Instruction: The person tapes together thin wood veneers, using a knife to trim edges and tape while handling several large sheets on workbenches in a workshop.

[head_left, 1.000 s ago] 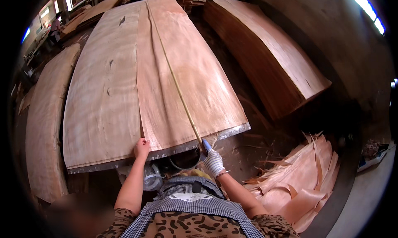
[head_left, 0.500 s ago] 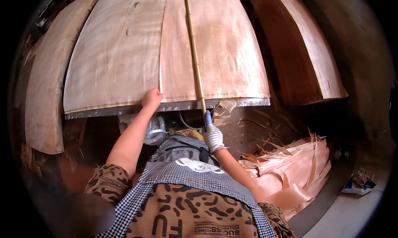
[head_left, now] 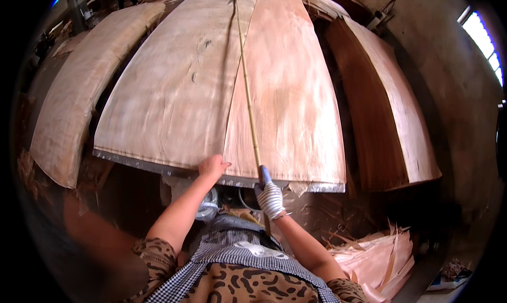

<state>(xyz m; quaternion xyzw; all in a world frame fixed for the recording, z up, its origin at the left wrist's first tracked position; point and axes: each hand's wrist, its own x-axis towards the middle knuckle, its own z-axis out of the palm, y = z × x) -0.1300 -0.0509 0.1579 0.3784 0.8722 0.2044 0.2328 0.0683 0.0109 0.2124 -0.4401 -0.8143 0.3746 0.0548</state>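
left hand (head_left: 213, 167) has shifted right, fingers pinching pink sheet (head_left: 296, 97); right hand (head_left: 271, 198), fingers wrapped round stick (head_left: 250, 103).

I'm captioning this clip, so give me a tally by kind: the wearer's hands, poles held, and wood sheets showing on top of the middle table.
Hands: 2, bare left hand and gloved right hand
Poles: 1, a thin pole
Sheets: 2, pale sheet and pink sheet
Total: 5

The top edge crops the pale veneer sheet (head_left: 163, 91) at twelve o'clock; the bottom edge, veneer scraps (head_left: 369, 263) at five; a dark shape (head_left: 119, 274) at seven is blurred.
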